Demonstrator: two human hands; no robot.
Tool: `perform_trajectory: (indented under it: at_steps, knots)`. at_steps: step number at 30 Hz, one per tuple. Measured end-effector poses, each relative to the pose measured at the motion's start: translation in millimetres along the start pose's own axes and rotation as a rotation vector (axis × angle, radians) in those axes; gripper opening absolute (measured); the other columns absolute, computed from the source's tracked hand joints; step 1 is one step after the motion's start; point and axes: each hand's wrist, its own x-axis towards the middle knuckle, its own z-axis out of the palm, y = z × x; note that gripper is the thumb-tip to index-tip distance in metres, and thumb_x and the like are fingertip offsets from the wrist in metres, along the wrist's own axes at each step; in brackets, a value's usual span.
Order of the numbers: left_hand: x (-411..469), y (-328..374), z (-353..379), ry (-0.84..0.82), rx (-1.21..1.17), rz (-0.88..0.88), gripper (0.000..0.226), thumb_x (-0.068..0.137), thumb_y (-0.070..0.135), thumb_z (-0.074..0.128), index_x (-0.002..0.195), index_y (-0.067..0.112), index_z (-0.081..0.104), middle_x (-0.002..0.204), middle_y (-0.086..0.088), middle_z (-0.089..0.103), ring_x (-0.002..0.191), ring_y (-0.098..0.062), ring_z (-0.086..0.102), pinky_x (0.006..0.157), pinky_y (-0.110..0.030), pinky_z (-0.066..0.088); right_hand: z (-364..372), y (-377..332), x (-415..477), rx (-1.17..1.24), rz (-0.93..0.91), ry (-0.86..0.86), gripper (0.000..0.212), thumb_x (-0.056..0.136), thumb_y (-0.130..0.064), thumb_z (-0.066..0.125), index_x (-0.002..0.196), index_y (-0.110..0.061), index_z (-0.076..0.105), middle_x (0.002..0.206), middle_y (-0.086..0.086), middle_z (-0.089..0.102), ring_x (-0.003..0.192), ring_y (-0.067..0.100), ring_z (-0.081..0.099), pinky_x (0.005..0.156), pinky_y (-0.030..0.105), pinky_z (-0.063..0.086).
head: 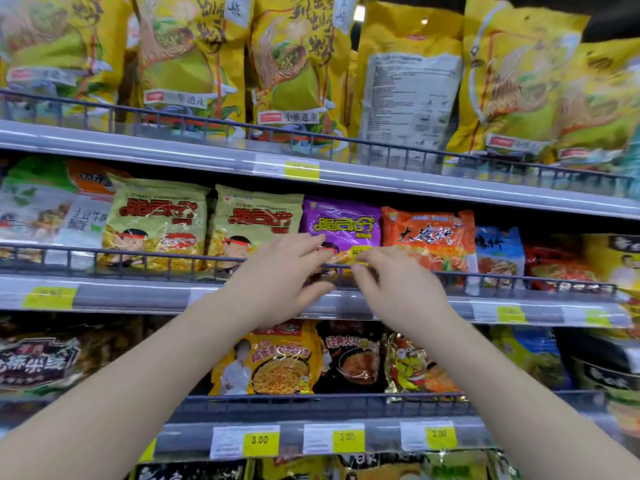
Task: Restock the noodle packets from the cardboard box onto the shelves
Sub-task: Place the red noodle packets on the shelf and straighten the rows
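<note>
Tucking a purple plastic noodle packet (pixel 341 220) behind the wire rail (pixel 138 252), my left hand (pixel 280 271) and right hand (pixel 398 289) pinch it, fingers curled; best pushed evenly, upright.

The purple packet (pixel 341 220) has yellow lettering; at three o'clock an orange packet (pixel 427 233), at nine o'clock a pale green packet (pixel 256 226).

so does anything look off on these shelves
Yes: on the top shelf one yellow packet stands back to front, showing its white printed label, while its neighbours show their picture side. The purple packet that the left hand and right hand hold looks intact; nothing looks spilled or torn.
</note>
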Motion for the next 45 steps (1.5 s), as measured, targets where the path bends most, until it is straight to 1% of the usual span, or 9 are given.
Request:
perform_trajectory:
  at_steps: [4, 10, 14, 18, 22, 28, 34, 39, 45]
  knots:
    - [3.7, 15.4, 6.2, -0.111, 0.049, -0.1, 0.088, 0.083, 0.073, 0.008, 0.151, 0.029, 0.043, 0.157, 0.004, 0.043, 0.143, -0.02, 0.042, 0.12, -0.048, 0.028, -0.3, 10.7, -2.0, 0.033, -0.097, -0.021, 0.035, 0.105, -0.043, 0.038, 0.123, -0.024, 0.061, 0.127, -0.007, 0.061, 0.117, 0.024, 0.058, 0.089, 0.043, 0.053]
    - [20.1, 49.2, 6.7, 0.02, 0.02, -0.123, 0.071, 0.092, 0.061, 0.024, 0.137, 0.02, 0.06, 0.142, -0.004, 0.058, 0.13, -0.028, 0.054, 0.107, -0.045, 0.043, -25.4, 75.5, -10.3, 0.078, -0.026, 0.109, 0.037, 0.104, -0.041, 0.043, 0.136, -0.027, 0.056, 0.142, -0.009, 0.053, 0.124, 0.018, 0.056, 0.085, 0.037, 0.051]
    - [50.1, 90.5, 22.4, -0.018, -0.015, -0.02, 0.069, 0.094, 0.06, 0.023, 0.147, 0.024, 0.051, 0.157, -0.005, 0.043, 0.141, -0.028, 0.045, 0.114, -0.049, 0.037, -31.7, 132.8, -18.3, -0.035, 0.126, 0.066, 0.043, 0.104, -0.044, 0.04, 0.142, -0.024, 0.049, 0.147, 0.001, 0.048, 0.125, 0.027, 0.056, 0.087, 0.041, 0.052]
    - [62.9, 125.8, 50.4, -0.116, 0.051, -0.139, 0.089, 0.085, 0.074, -0.005, 0.161, 0.033, 0.017, 0.17, 0.004, 0.01, 0.155, -0.016, 0.016, 0.125, -0.052, 0.008, -19.0, 153.5, -25.2, 0.01, 0.049, -0.075, 0.053, 0.104, -0.054, 0.034, 0.152, -0.033, 0.038, 0.162, -0.001, 0.034, 0.135, 0.029, 0.049, 0.102, 0.045, 0.049]
    - [67.6, 148.5, 57.5, -0.045, 0.134, -0.272, 0.088, 0.09, 0.074, -0.002, 0.155, 0.028, 0.037, 0.163, 0.001, 0.034, 0.149, -0.019, 0.035, 0.123, -0.059, 0.012, -18.4, 178.9, -25.0, 0.086, -0.081, -0.084, 0.055, 0.104, -0.056, 0.033, 0.154, -0.031, 0.033, 0.164, -0.002, 0.028, 0.139, 0.026, 0.046, 0.103, 0.045, 0.049]
    - [79.4, 176.5, 52.0, -0.065, 0.169, -0.406, 0.086, 0.09, 0.071, 0.004, 0.152, 0.024, 0.042, 0.162, -0.001, 0.035, 0.148, -0.023, 0.034, 0.122, -0.06, 0.015, -43.9, 243.4, -9.2, 0.298, -0.084, 0.012, 0.042, 0.1, -0.049, 0.046, 0.136, -0.03, 0.054, 0.133, -0.002, 0.062, 0.12, 0.021, 0.058, 0.096, 0.044, 0.052]
    - [107.6, 225.0, 39.0, 0.028, 0.14, -0.309, 0.072, 0.096, 0.062, 0.019, 0.143, 0.019, 0.053, 0.155, -0.006, 0.045, 0.143, -0.026, 0.04, 0.12, -0.056, 0.022, -61.7, 318.9, 18.9, -0.047, 0.029, 0.028, 0.032, 0.102, -0.038, 0.044, 0.119, -0.019, 0.063, 0.114, 0.006, 0.064, 0.107, 0.031, 0.06, 0.074, 0.038, 0.047]
    - [130.2, 257.2, 45.1, 0.065, 0.065, -0.268, 0.066, 0.098, 0.058, 0.02, 0.138, 0.021, 0.057, 0.149, -0.003, 0.051, 0.143, -0.022, 0.04, 0.122, -0.053, 0.019, -56.7, 323.5, 32.2, -0.149, -0.098, -0.214, 0.06, 0.108, -0.049, 0.021, 0.099, -0.011, 0.068, 0.095, 0.012, 0.07, 0.093, 0.032, 0.064, 0.08, 0.038, 0.05]
    - [134.5, 266.3, 56.3, 0.09, 0.044, -0.279, 0.067, 0.098, 0.06, 0.019, 0.14, 0.022, 0.054, 0.151, -0.001, 0.047, 0.143, -0.022, 0.038, 0.124, -0.052, 0.016, -54.3, 328.2, 35.8, -0.056, -0.136, -0.276, 0.048, 0.111, -0.035, 0.015, 0.072, -0.018, 0.036, 0.066, 0.006, 0.046, 0.078, 0.031, 0.059, 0.078, 0.042, 0.054]
